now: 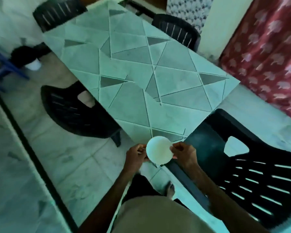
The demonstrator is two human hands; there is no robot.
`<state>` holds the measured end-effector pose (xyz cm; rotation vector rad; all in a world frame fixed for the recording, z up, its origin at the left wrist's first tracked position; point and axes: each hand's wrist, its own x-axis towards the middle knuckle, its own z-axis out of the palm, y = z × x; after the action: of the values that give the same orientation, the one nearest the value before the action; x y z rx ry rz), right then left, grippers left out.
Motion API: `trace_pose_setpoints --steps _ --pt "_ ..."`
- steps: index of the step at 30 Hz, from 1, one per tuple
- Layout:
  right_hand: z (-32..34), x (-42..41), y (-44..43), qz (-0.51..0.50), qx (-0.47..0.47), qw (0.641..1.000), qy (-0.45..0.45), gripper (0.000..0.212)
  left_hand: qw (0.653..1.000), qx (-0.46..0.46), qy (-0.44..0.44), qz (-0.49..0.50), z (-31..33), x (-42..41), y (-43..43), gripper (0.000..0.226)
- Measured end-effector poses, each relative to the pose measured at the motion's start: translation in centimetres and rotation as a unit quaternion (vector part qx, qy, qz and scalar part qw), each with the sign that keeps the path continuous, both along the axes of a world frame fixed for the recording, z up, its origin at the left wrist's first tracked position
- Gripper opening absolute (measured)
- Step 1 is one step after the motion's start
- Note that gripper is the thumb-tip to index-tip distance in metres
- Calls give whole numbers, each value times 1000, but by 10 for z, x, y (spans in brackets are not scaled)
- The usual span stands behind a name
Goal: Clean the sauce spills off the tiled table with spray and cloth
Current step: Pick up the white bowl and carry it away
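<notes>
A small white bowl (159,151) is held in front of me just above the near corner of the tiled table (134,68). My left hand (136,155) grips its left rim and seems to pinch something thin against it. My right hand (183,153) grips the right rim. The table top has grey and white triangular tiles and runs away from me towards the upper left. No spray bottle, cloth or sauce spill shows in this blurred view.
Dark plastic chairs stand around the table: one close at my right (252,158), one at the left side (74,113), two at the far end (57,12) (178,29). A red patterned curtain (265,52) hangs at the right. My bare foot (170,189) is on the tiled floor.
</notes>
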<state>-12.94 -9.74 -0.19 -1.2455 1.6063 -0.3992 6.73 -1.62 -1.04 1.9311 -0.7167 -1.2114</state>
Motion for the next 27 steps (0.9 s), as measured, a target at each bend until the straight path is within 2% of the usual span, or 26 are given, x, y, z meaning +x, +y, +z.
trace_pose_setpoints --steps 9,15,20,27 --pt "2 1 -30 76 -9 996 37 19 995 -7 -58 84 0 -28 -3 12" --pt "7 -4 -37 108 -52 992 30 9 993 -10 -50 107 -1 -35 -11 14" --pt "3 -7 -46 63 -12 998 -19 2 989 0 -6 147 0 -35 -16 20" --pt "13 -17 -78 -68 27 994 -82 9 987 7 13 161 0 -33 -11 20"
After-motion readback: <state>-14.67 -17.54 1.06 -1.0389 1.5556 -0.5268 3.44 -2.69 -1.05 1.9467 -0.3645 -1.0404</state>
